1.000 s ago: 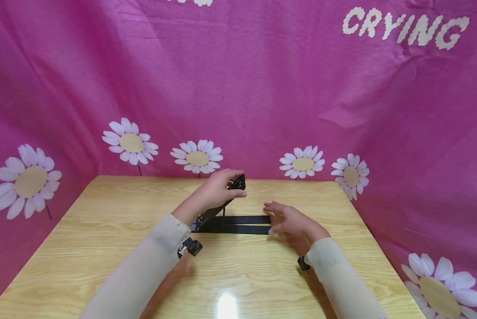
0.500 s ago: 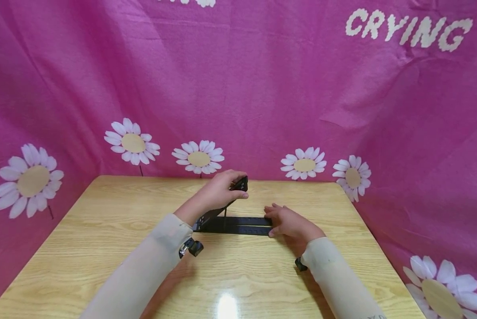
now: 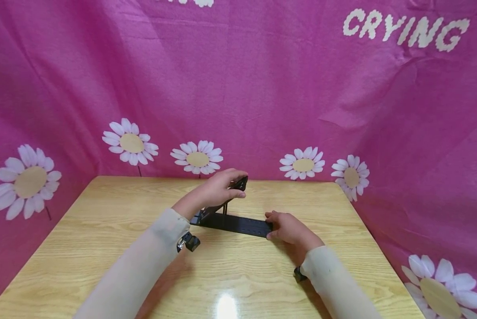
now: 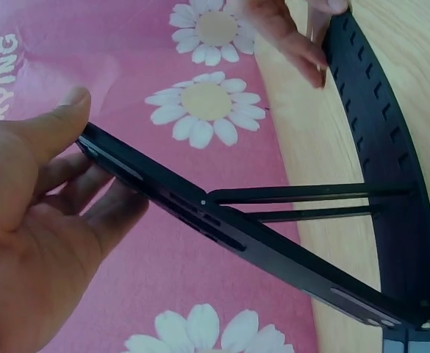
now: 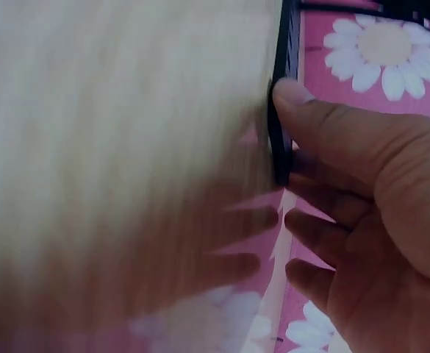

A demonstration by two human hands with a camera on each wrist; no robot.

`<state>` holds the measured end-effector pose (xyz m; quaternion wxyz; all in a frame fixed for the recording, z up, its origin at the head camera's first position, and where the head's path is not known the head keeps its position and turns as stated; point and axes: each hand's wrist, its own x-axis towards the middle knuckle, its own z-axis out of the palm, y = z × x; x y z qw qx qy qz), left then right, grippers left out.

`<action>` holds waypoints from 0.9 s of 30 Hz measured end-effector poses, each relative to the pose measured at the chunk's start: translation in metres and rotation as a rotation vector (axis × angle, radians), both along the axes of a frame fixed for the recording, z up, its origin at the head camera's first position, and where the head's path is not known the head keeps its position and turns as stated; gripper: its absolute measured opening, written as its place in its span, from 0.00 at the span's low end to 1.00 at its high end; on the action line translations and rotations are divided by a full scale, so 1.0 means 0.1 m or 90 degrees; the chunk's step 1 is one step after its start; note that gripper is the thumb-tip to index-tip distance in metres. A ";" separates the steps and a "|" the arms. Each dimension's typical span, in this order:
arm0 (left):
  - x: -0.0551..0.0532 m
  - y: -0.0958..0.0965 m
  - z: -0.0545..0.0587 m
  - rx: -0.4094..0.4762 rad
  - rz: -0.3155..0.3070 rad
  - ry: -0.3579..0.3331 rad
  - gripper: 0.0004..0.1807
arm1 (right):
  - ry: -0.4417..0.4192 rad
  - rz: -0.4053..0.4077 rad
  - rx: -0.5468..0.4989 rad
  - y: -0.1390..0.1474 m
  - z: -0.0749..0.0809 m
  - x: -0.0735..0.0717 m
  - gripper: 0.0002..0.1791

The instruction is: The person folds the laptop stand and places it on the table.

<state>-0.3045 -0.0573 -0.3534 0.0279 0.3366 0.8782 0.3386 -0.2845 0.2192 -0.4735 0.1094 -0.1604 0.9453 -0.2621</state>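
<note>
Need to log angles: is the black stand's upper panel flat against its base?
No, the upper panel tilts up from the base, struts between them.

high head view, forward-down; close wrist views, both with black stand [image 4: 255, 239], right's apparently edge-on

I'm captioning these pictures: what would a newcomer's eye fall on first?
In the head view, probably the bright pink fabric backdrop, with large white daisies low down and white letters reading CRYING at upper right. Next, the V-shaped black hinged stand below centre, against the pale wood-grain table: the left hand grips its raised panel, the right hand the end of its flat base.
</note>
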 end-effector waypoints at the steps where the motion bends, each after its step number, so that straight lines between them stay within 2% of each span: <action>1: -0.01 -0.01 0.00 -0.005 -0.010 0.001 0.34 | -0.004 -0.007 -0.008 -0.01 0.00 0.03 0.28; 4: -0.04 -0.03 0.00 -0.022 -0.033 0.007 0.34 | -0.029 -0.011 -0.034 -0.01 0.02 0.11 0.29; 6: -0.04 -0.04 0.00 -0.032 -0.038 0.013 0.34 | -0.074 -0.004 -0.066 0.03 0.03 0.13 0.32; 7: -0.04 -0.05 0.00 -0.036 -0.034 0.013 0.34 | -0.093 0.004 -0.074 0.06 0.04 0.12 0.33; 10: -0.02 -0.03 0.01 -0.051 -0.023 0.020 0.34 | -0.104 0.052 -0.051 0.17 0.06 0.07 0.35; 13: 0.02 0.01 0.03 -0.085 -0.017 0.042 0.34 | -0.059 0.084 -0.015 0.21 0.04 0.04 0.33; 17: 0.05 0.05 0.04 -0.112 -0.028 0.061 0.33 | -0.010 0.052 -0.006 0.14 -0.01 0.06 0.29; 22: 0.02 0.02 0.00 -0.094 -0.043 0.062 0.32 | 0.031 -0.016 0.026 0.00 0.00 0.19 0.25; 27: -0.03 -0.03 -0.03 -0.070 -0.049 0.078 0.32 | 0.098 -0.022 0.116 -0.19 0.07 0.34 0.26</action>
